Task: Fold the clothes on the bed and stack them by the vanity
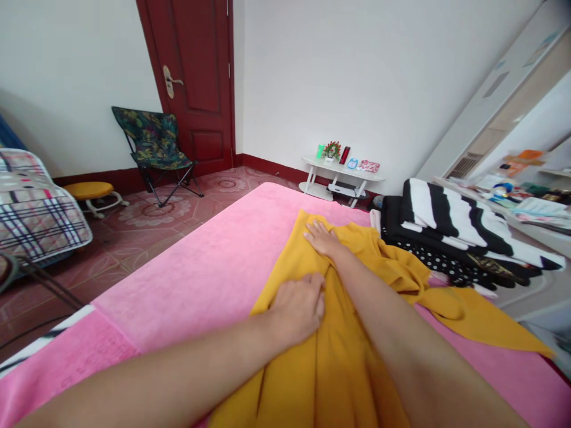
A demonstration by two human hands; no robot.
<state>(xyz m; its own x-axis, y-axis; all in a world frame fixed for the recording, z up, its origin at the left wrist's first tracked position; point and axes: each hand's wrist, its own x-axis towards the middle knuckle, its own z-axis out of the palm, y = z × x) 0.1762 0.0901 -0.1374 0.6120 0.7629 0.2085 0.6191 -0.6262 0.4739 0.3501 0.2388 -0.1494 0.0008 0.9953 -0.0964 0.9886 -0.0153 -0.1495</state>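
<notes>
A mustard-yellow dress lies across a pink-covered surface, its lower part falling in long folds toward me. One long sleeve stretches out to the right. My left hand is closed on the fabric near the middle, fingers curled and pinching a fold. Farther up, my right hand rests flat on the dress with its fingers spread, pressing near the far left edge. Cloth around the right wrist is bunched and wrinkled.
Folded clothes, striped and black, are stacked at the right. Beyond stand a low white table with small items, a folding chair and a yellow stool. A cluttered shelf runs along the right side.
</notes>
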